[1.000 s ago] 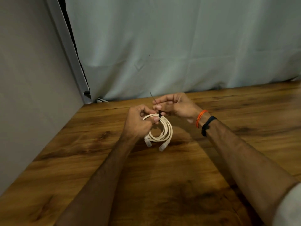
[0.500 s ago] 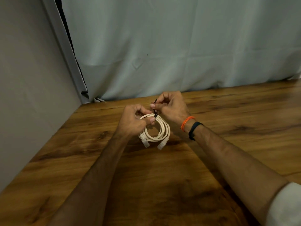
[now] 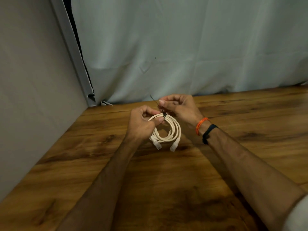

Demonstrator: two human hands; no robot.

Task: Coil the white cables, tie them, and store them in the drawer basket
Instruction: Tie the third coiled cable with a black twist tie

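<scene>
Above the far left part of the wooden counter [image 3: 166, 189], near the grey curtain [image 3: 183, 47]: white cable [image 3: 173, 130] wound into a flat coil of several turns, lifted off or just touching the wood, hard to say which. Two clear plug ends hanging at the coil's near side, close together. Left hand [image 3: 141, 124] curled round the coil's left upper edge, thumb pressing on the strands: a narrow grip on the cable. Black tie [image 3: 162, 112] looped round the strands at the top of the coil, its thin tail slanting up and left past the fingers. Right hand [image 3: 180, 107] pinching that tail between thumb and forefinger, other fingers curled in. Orange thread [image 3: 201, 125] and dark band [image 3: 209, 133] on the right wrist, pale sleeve [image 3: 298, 214] at the lower right corner. Plain grey wall [image 3: 33, 97] to the left.
</scene>
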